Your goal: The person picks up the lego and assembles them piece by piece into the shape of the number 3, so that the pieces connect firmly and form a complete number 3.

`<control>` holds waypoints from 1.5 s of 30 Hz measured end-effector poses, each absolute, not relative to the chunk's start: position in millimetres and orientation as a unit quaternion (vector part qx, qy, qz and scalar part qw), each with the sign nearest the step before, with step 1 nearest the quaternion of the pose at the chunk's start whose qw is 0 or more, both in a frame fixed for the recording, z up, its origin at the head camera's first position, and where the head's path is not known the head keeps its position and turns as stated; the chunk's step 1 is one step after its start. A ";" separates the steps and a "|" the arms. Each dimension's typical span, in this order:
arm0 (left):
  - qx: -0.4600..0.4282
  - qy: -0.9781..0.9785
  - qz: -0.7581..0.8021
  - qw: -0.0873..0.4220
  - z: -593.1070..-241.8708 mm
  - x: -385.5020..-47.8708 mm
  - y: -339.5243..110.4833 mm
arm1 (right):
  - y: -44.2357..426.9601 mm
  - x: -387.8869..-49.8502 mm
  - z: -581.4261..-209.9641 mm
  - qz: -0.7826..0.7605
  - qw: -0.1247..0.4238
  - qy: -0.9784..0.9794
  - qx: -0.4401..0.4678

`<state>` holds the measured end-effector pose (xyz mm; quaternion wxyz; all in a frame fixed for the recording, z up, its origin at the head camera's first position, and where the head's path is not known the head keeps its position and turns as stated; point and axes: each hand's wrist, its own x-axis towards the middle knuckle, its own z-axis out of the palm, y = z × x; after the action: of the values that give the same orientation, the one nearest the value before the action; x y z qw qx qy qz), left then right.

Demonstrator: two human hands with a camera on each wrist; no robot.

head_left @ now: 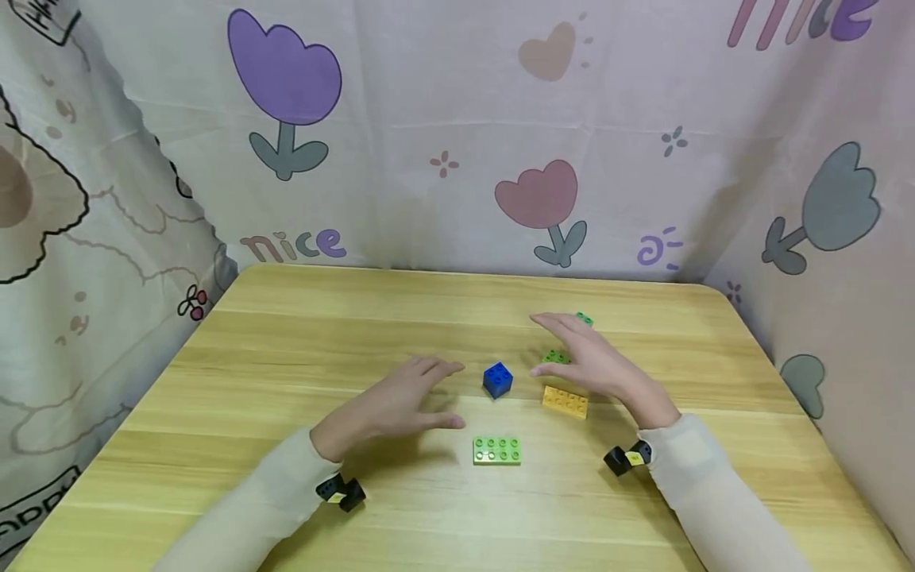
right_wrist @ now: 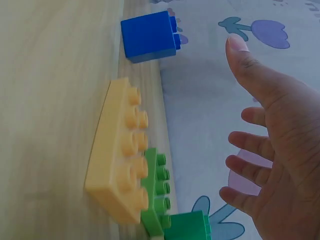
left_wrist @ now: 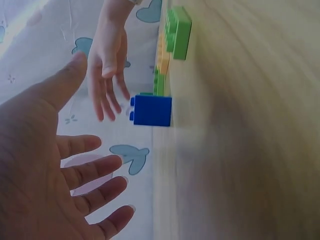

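Observation:
Between the two hands a blue toy building brick sits on the wooden table. My left hand hovers to its left, fingers spread, touching nothing. To the brick's right, my right hand is held above the table with straight fingers and an empty palm. Under and beside it lie a yellow brick and a green brick, the latter partly covered by the hand. A light green brick lies nearer the front. Beyond the right hand is a darker green brick, mostly hidden in the head view.
The wooden table reaches back to a patterned cloth, which also hangs along the left and right sides. A small black device is strapped to the left wrist, another black device to the right.

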<state>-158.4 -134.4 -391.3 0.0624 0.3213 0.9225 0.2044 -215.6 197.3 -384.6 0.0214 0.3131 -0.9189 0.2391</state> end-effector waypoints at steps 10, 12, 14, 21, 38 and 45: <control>0.346 0.910 0.215 0.074 -392.5 -150.1 -121.1 | 182.5 -215.0 -383.2 0.247 0.001 -0.914 0.321; 0.347 0.909 0.218 0.078 -393.5 -149.0 -118.4 | 179.8 -215.6 -383.4 0.251 -0.007 -0.912 0.323; 0.349 0.906 0.223 0.085 -395.1 -147.8 -115.4 | 177.3 -216.6 -384.2 0.253 -0.018 -0.910 0.326; 0.348 0.905 0.215 0.118 -403.1 -142.0 -103.3 | 166.7 -219.1 -390.2 0.262 -0.052 -0.896 0.355; 0.390 0.886 0.224 0.109 -418.2 -140.0 -92.3 | 149.4 -218.0 -401.9 0.220 -0.056 -0.890 0.395; 0.399 0.884 0.225 0.091 -428.2 -138.6 -89.9 | 146.9 -213.9 -402.9 0.219 -0.068 -0.898 0.376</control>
<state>-138.6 -89.9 -428.2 0.0910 0.3994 0.8839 0.2254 -213.9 146.9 -402.9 -0.0684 0.3757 -0.8978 0.2192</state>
